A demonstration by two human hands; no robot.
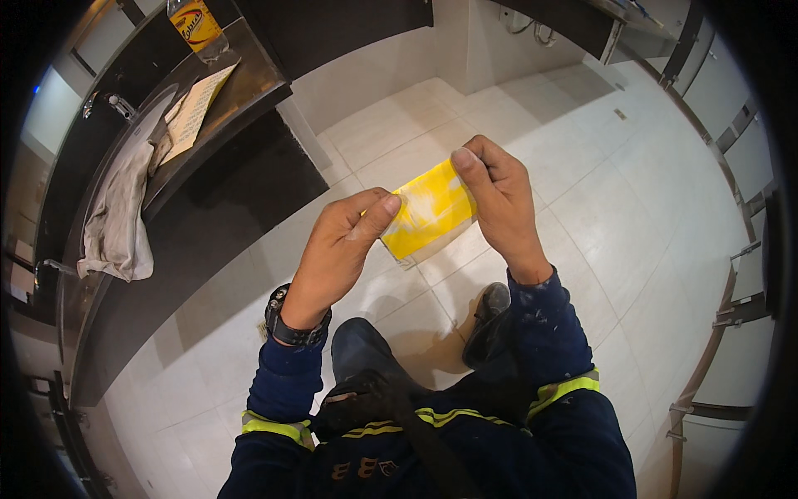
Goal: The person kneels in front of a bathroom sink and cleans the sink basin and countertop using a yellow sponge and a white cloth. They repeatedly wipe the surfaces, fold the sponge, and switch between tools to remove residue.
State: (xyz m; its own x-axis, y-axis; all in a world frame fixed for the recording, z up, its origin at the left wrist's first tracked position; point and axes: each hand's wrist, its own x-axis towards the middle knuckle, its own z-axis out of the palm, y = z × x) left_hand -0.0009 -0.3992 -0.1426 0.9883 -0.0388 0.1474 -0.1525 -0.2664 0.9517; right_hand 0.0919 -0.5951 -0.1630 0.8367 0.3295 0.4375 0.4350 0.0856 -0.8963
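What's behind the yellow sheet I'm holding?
Behind the yellow sheet, a beige strip peeks out along its lower edge, with pale floor tiles farther down. Whatever the sheet directly covers can't be seen.

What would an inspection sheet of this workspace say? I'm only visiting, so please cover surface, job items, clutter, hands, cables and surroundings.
Surface: dark curved counter on the left; the work itself is held in the air.
Job's things: thin rectangular yellow sheet with whitish smears.
Clutter: clear plastic bottle with a yellow label, cream paper sheet and crumpled grey cloth, all at the counter.
Hands: left hand and right hand pinch opposite ends of the yellow sheet.
Cables: dark loop by the far wall; cable or pipe, cannot tell.
Surroundings: pale square-tiled floor, shiny metal faucet.
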